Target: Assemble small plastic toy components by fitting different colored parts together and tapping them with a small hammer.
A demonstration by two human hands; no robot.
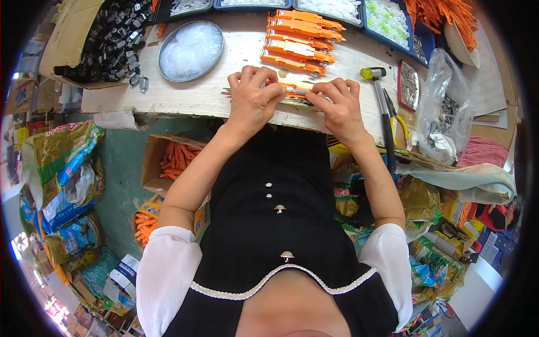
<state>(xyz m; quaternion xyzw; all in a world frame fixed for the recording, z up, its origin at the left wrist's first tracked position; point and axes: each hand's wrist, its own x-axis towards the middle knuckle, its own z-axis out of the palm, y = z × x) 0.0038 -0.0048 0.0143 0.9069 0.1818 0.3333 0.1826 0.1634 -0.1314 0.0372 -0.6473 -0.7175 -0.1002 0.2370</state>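
Pinching orange part [292, 89], left hand [254, 98] and right hand [341, 109] angled inward

White-painted bench [241, 45] stretches in front of me, surface scuffed, front edge worn and chipped. Green floor [120, 149] shows below, to my left. Open cardboard boxes [150, 163] sit low, near bench's front edge. Gold, green and blue sacks [78, 236] crowd my left; more sacks [424, 196] on my right. Bright white light [18, 247] at far left; room's outer edges cluttered, blurred.
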